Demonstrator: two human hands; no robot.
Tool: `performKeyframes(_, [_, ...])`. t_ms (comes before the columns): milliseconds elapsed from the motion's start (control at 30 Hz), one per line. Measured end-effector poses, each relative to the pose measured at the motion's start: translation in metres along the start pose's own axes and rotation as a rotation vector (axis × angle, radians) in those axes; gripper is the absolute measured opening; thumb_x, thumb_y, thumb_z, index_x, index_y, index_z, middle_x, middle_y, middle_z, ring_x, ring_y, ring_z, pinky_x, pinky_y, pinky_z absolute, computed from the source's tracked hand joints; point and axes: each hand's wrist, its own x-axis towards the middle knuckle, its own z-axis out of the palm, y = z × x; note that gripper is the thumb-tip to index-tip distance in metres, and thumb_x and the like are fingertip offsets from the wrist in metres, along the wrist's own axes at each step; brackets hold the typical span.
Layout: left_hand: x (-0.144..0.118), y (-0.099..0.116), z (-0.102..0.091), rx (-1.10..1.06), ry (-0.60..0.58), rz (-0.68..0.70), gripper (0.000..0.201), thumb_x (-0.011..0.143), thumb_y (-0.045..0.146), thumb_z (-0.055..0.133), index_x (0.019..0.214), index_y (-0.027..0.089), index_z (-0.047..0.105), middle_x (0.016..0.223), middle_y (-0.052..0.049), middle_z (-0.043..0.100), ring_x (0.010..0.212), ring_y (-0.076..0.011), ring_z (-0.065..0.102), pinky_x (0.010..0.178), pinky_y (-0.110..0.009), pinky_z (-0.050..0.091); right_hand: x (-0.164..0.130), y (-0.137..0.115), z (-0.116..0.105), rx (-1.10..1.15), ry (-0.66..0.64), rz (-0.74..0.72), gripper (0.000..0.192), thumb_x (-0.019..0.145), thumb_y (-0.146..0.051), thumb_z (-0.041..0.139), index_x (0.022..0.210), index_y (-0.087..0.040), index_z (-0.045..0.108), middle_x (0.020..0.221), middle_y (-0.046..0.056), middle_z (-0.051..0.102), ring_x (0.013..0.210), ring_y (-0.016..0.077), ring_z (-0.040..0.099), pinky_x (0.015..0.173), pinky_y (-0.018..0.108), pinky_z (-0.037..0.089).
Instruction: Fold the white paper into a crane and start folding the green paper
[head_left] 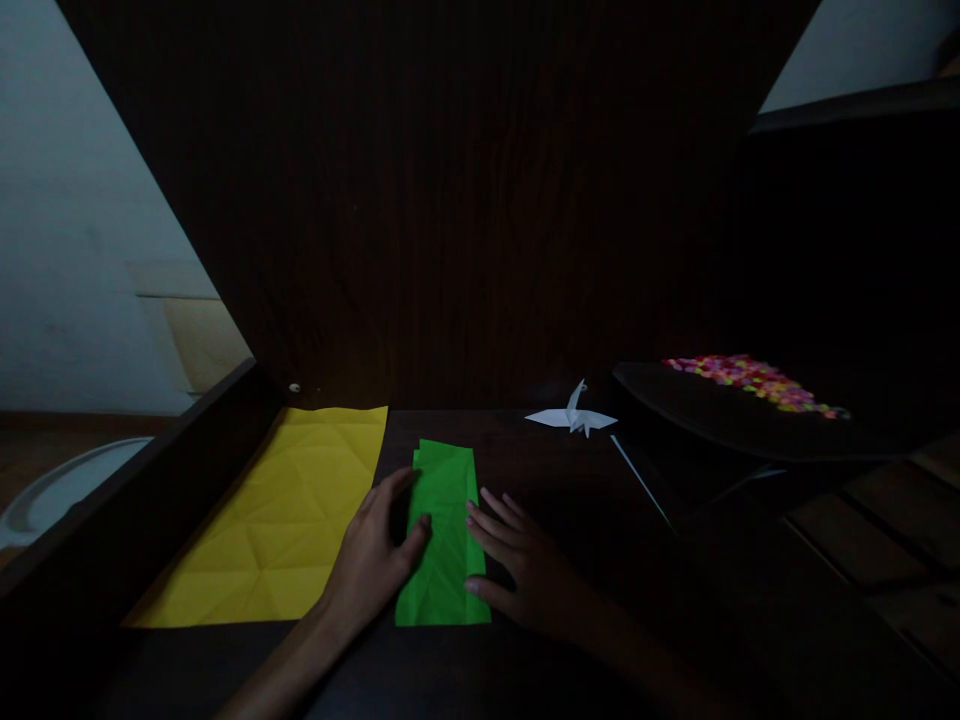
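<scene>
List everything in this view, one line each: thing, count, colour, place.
green paper: one, green, folded into a strip, table centre, under both hands
yellow paper: one, yellow, creased flat sheet, left of the green paper
paper crane: one, white, back of the table, right of centre
thin stick: one, pale, in front of the crane
dark tray: one, black, right side
small pieces: many, pink, orange and yellow, on the tray
table: one, dark wood
left hand: one, flat on the green paper's left edge
right hand: one, fingertips on its right edge

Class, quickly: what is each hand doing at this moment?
Left hand: open, fingers lying flat on the folded green paper strip.
Right hand: open, fingertips pressing the strip's right edge; gripping nothing.
</scene>
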Motion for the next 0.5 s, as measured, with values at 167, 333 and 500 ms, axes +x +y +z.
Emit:
performKeyframes(167, [0.001,0.004,-0.002,-0.225,0.011,-0.05,0.05,0.082,0.029,0.064,0.129,0.023,0.048,0.13,-0.01,0.06,0.113,-0.0267,0.061,0.097,-0.044,0.048,0.0,-0.001,0.0,-0.005,-0.011,0.001,0.064,0.091,-0.047,0.055,0.143,-0.013,0.042,0.15,0.009,0.038,0.144,0.0311,0.022,0.116,0.056,0.023])
performKeyframes(333, [0.004,0.014,-0.002,-0.597,0.115,-0.236,0.043,0.084,0.039,0.062,0.122,0.022,0.051,0.133,-0.013,0.057,0.11,-0.0272,0.062,0.091,-0.042,0.051,-0.001,-0.006,0.001,0.02,-0.028,0.011,0.063,0.09,-0.046,0.056,0.142,-0.012,0.044,0.15,0.01,0.038,0.143,0.0315,0.025,0.116,0.056,0.023])
performKeyframes(500, [0.006,0.022,-0.005,-0.849,0.186,-0.334,0.036,0.082,0.044,0.064,0.109,0.02,0.056,0.128,-0.013,0.061,0.121,-0.0311,0.055,0.083,-0.038,0.054,-0.001,-0.011,0.002,0.155,0.021,0.025,0.054,0.092,-0.041,0.054,0.14,-0.017,0.047,0.147,0.009,0.044,0.139,0.0277,0.035,0.115,0.053,0.028])
